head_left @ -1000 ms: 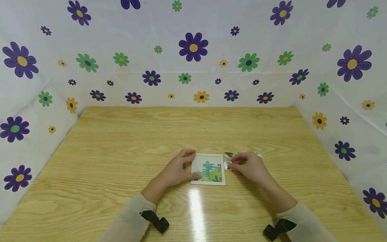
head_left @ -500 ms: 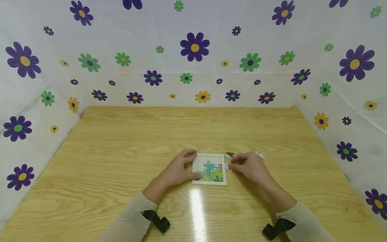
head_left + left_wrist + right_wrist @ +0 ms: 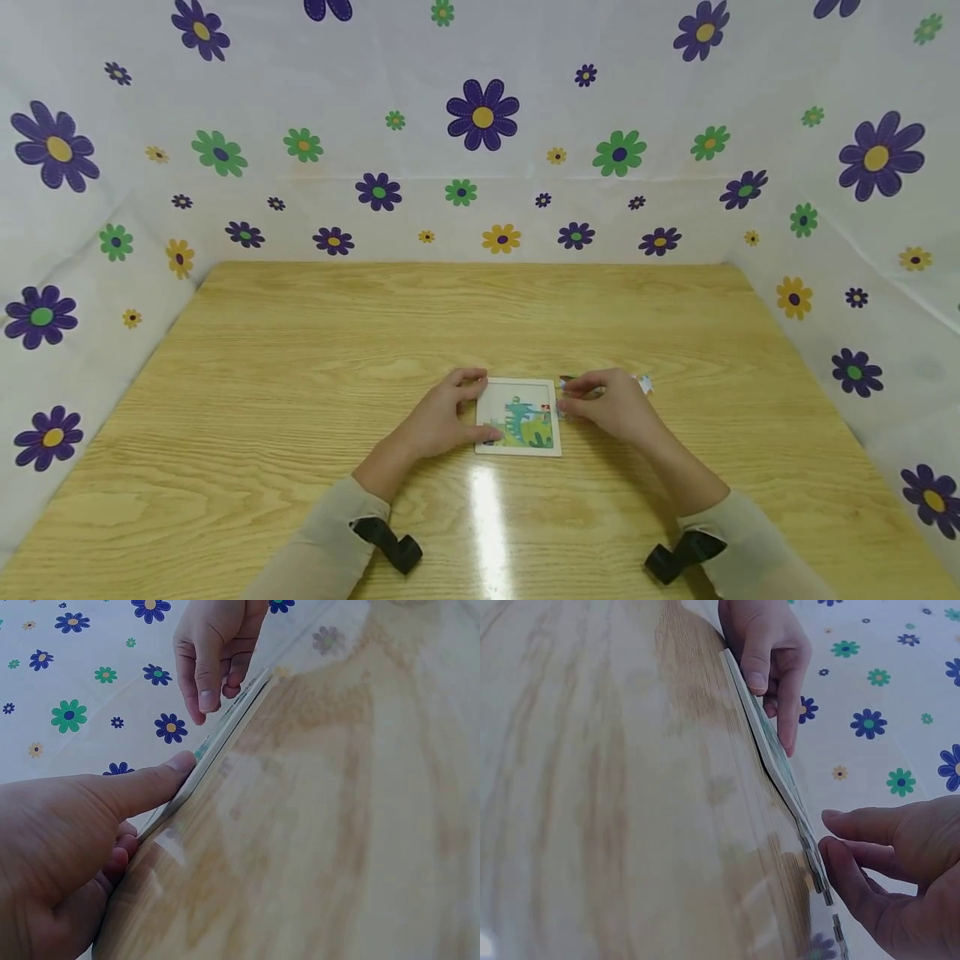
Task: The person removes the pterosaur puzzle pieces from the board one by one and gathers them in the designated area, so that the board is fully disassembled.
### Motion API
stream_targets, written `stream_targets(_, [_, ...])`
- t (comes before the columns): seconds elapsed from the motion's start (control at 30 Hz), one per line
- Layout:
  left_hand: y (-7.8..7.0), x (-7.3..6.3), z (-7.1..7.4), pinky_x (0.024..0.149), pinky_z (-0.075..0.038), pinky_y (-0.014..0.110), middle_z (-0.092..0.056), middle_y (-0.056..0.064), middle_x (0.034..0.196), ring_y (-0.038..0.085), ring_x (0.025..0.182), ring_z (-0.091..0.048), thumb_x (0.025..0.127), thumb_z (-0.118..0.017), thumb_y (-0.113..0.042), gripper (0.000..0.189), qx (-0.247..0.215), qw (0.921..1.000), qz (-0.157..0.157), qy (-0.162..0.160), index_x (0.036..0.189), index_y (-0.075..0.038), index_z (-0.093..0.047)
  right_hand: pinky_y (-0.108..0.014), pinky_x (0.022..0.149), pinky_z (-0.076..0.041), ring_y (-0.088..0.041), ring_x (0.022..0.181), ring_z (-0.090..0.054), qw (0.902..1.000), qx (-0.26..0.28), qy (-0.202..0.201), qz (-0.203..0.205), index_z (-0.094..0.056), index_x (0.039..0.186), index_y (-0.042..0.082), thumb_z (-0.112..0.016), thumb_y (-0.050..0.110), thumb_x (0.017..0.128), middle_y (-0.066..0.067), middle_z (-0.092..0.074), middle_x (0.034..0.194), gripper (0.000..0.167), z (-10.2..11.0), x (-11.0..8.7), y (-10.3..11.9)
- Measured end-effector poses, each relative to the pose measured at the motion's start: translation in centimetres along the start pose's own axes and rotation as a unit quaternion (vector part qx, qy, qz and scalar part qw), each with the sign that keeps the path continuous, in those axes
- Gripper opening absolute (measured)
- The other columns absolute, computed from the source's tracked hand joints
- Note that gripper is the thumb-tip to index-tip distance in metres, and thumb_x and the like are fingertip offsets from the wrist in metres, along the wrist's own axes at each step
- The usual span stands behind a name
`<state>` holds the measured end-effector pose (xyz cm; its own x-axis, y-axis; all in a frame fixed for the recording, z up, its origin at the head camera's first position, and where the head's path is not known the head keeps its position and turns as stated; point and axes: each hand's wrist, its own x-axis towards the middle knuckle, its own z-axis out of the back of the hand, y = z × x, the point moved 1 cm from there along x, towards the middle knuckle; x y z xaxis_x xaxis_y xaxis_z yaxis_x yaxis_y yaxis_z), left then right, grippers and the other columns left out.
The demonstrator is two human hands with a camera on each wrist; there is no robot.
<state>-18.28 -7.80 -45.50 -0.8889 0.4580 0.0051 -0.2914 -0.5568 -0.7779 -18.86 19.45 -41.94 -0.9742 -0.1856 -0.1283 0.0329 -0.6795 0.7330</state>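
Note:
A square jigsaw puzzle tray [image 3: 519,451] with a pale frame lies on the table, a green dinosaur picture partly filling it. My left hand [image 3: 442,417] grips its left side, thumb on the lower left corner and fingers at the upper left. Just off the tray's right edge, my right hand [image 3: 611,407] reaches over loose puzzle pieces [image 3: 646,383], which it largely hides. In the right wrist view, the thumb and index finger of the right hand [image 3: 900,862] stand slightly apart beside the pieces' edges [image 3: 838,930]; no piece shows between them.
The wooden table [image 3: 337,333] stretches around the tray. White cloth with printed flowers [image 3: 482,117] hangs along its back and sides. Both sleeved forearms carry black wrist mounts [image 3: 686,557].
My right hand has shifted slightly left, nearer the tray's right edge, covering more of the nearby pieces. My left hand and the tray look the same.

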Motion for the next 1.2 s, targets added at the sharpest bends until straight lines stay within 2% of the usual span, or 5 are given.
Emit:
stream_targets(0.33, [0.2,0.3,0.1,0.095,-0.05,0.037,-0.038,0.005,0.157,0.024,0.127,-0.052,0.081,-0.083,-0.038,0.087,0.01,0.9999,-0.009,0.002,0.149,0.0,-0.042,-0.022,0.06,-0.043,-0.015,0.074,-0.055,0.9992,0.028,0.014,0.026,-0.075,0.111,0.006,-0.08,0.023,0.086,-0.006,-0.071,0.094,0.03,-1.1,0.5,0.9])
stream_targets(0.67, [0.2,0.1,0.0,0.09,-0.049,0.034,-0.04,0.005,0.155,0.021,0.116,-0.053,0.082,-0.083,-0.037,0.085,0.003,0.9999,-0.014,0.001,0.147,0.002,-0.044,-0.023,0.059,-0.046,-0.015,0.073,-0.058,0.9967,0.05,0.054,0.033,-0.075,0.11,0.004,-0.079,0.02,0.087,-0.007,-0.069,0.094,0.029,-2.9,0.9,2.0])
stream_targets(0.8, [0.2,0.1,0.0,0.091,-0.049,0.036,-0.04,0.005,0.155,0.022,0.117,-0.053,0.082,-0.083,-0.036,0.085,-0.001,0.9999,-0.015,0.004,0.147,0.002,-0.044,-0.024,0.065,-0.05,-0.014,0.077,-0.062,0.9961,0.052,0.06,0.039,-0.075,0.11,0.004,-0.078,0.019,0.088,-0.006,-0.069,0.093,0.027,-3.5,1.0,2.3])
stream_targets(1.0, [0.3,0.0,0.1,0.092,-0.048,0.035,-0.038,0.004,0.156,0.021,0.118,-0.052,0.083,-0.082,-0.037,0.086,0.003,0.9999,-0.014,0.006,0.149,0.001,-0.042,-0.026,0.07,-0.051,-0.014,0.08,-0.063,0.9957,0.037,0.067,0.052,-0.075,0.11,0.004,-0.075,0.018,0.09,-0.005,-0.07,0.092,0.024,-3.8,1.0,2.6])
stream_targets(1.2, [0.2,0.0,0.1,0.093,-0.048,0.036,-0.037,0.004,0.157,0.021,0.118,-0.052,0.083,-0.081,-0.038,0.086,0.005,0.9999,-0.009,0.009,0.149,-0.001,-0.041,-0.025,0.063,-0.046,-0.014,0.075,-0.056,0.9941,0.011,0.092,0.057,-0.075,0.114,0.005,-0.073,0.02,0.093,-0.004,-0.069,0.092,0.026,-3.7,1.0,2.7])
